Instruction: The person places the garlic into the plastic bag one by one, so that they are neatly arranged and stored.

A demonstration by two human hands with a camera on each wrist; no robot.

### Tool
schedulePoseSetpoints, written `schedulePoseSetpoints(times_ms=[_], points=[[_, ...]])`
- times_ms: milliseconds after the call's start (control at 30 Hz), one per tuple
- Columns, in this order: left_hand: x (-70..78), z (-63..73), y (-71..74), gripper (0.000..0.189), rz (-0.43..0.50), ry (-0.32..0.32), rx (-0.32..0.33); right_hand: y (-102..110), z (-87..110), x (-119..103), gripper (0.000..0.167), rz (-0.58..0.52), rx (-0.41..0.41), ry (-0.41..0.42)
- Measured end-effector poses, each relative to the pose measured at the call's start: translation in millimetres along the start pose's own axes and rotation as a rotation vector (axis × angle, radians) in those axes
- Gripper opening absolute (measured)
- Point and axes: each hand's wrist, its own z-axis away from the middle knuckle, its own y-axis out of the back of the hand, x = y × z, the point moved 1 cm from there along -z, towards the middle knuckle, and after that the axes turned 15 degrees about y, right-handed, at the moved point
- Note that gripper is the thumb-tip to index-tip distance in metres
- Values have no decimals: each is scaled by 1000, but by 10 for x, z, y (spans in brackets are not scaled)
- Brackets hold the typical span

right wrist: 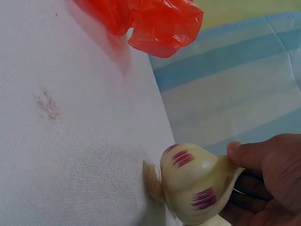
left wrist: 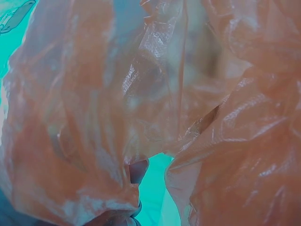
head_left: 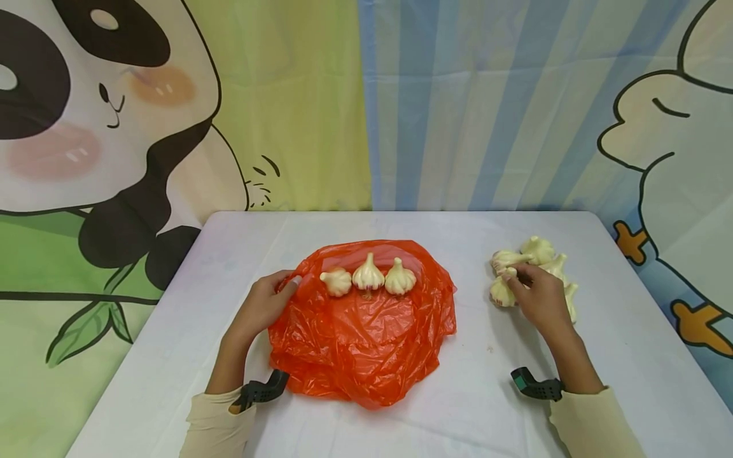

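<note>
A crumpled red plastic bag lies spread on the table. Three garlic bulbs, the middle one with its stem pointing away, sit in a row on its far part. My left hand grips the bag's left edge, thumb on top; in the left wrist view the film covers most of the picture. On the right, my right hand pinches a garlic bulb by its stem. That bulb has purple streaks, and its roots are close to the tabletop.
Several more garlic bulbs are heaped around my right hand. The white table ends at a patterned curtain behind. Small brownish specks mark the cloth. Each wrist wears a black camera band.
</note>
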Motion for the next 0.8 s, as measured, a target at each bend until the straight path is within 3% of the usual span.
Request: schedulePoseSetpoints(times_ms=[267,800], points=[[-2,4,1,42,0,15,-8,33,-9,-59,37,-11,-21,-21],[1,1,0,42,6,9,-7,89,-30,-201,36,-80,36,15]])
